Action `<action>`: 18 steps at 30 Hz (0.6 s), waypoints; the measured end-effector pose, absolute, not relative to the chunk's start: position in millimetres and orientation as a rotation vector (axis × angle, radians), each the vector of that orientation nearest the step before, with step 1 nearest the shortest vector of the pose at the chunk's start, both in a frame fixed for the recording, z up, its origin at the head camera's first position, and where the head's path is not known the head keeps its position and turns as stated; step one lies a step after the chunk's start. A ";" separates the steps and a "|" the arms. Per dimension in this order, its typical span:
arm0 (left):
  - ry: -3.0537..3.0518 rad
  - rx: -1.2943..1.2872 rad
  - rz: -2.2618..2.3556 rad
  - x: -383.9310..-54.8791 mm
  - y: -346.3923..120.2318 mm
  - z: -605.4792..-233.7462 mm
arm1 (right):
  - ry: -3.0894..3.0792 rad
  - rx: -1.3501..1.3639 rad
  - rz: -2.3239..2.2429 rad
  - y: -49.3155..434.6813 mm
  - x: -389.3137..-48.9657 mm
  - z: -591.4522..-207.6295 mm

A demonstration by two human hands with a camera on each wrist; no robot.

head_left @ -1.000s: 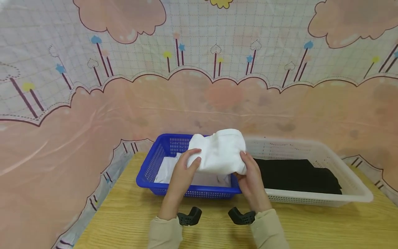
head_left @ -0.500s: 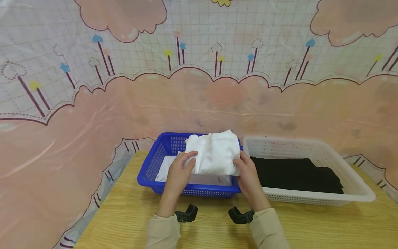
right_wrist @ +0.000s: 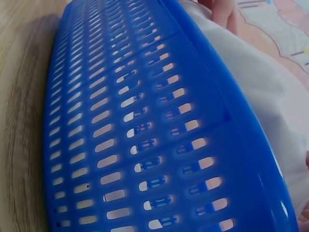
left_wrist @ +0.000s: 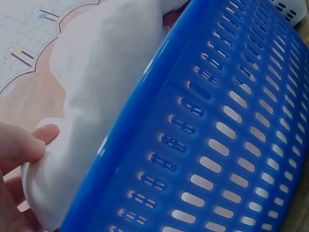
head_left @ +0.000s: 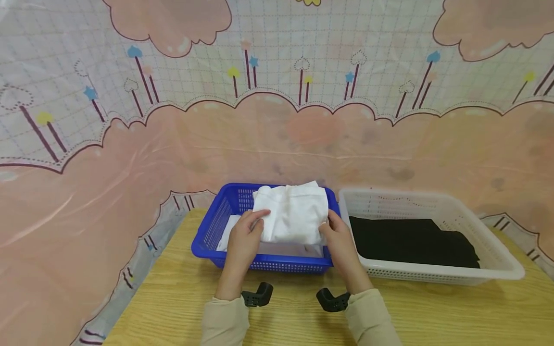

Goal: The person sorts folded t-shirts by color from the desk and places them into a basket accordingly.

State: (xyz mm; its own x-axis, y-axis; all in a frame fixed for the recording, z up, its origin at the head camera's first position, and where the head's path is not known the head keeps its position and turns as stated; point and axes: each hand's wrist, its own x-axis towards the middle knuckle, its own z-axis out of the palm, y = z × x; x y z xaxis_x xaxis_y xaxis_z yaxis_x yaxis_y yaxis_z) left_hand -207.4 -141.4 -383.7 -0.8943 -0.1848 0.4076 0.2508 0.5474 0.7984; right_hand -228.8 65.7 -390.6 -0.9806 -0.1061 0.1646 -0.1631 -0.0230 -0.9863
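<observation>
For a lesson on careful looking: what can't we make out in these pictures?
Head: floor of the white basket, under black cloth.
Head: far side of the held white cloth, turned away.
Left wrist: part of the left hand, cut off by left edge.
Right wrist: most of the right hand, cut off by right edge.

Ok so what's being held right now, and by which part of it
A folded white cloth: the left hand grips its left edge, the right hand its right edge.

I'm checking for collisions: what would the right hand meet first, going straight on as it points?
The right hand would first meet the white cloth it holds; beyond, probably the patterned backdrop, though depth is unclear.
</observation>
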 end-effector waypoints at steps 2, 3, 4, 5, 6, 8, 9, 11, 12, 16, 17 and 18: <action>-2.341 -0.045 -1.311 -206.8 -141.1 -382.9 | -2.207 0.299 2.174 65.1 -228.5 -390.5; -2.342 -0.042 -1.313 -206.5 -141.1 -382.6 | -2.230 0.299 2.159 64.9 -228.4 -390.5; -2.343 -0.040 -1.318 -206.4 -141.1 -382.2 | -2.246 0.303 2.146 64.6 -228.5 -390.1; -2.346 -0.036 -1.324 -206.4 -141.1 -382.0 | -2.264 0.303 2.134 64.5 -228.7 -390.1; -2.349 -0.037 -1.329 -206.4 -141.1 -381.8 | -2.279 0.308 2.122 64.5 -228.9 -390.1; -2.355 -0.038 -1.327 -206.6 -141.4 -381.5 | -2.295 0.321 2.106 64.5 -229.3 -390.3; -2.358 -0.039 -1.325 -206.7 -141.5 -381.2 | -2.299 0.329 2.100 64.5 -229.5 -390.3; -2.365 -0.042 -1.323 -206.6 -141.6 -380.8 | -2.311 0.348 2.083 64.6 -230.0 -390.5; -2.369 -0.043 -1.320 -206.5 -141.7 -380.6 | -2.314 0.359 2.078 64.5 -229.9 -390.4; -2.382 -0.033 -1.316 -206.3 -142.1 -379.5 | -2.368 0.373 2.019 64.0 -228.9 -389.6; -2.385 -0.030 -1.315 -206.4 -142.2 -379.2 | -2.385 0.373 2.000 63.8 -228.3 -389.4; -2.388 -0.028 -1.313 -206.4 -142.2 -378.9 | -2.402 0.373 1.979 63.7 -227.7 -389.2</action>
State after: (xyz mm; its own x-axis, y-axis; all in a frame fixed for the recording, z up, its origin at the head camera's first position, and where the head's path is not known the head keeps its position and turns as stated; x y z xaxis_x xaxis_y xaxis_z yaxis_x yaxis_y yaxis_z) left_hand -206.4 -142.2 -378.9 -0.9143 -0.1779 0.3639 0.2120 0.5553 0.8042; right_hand -227.7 63.7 -389.2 -0.9717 -0.1776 0.1559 -0.1870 0.1745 -0.9667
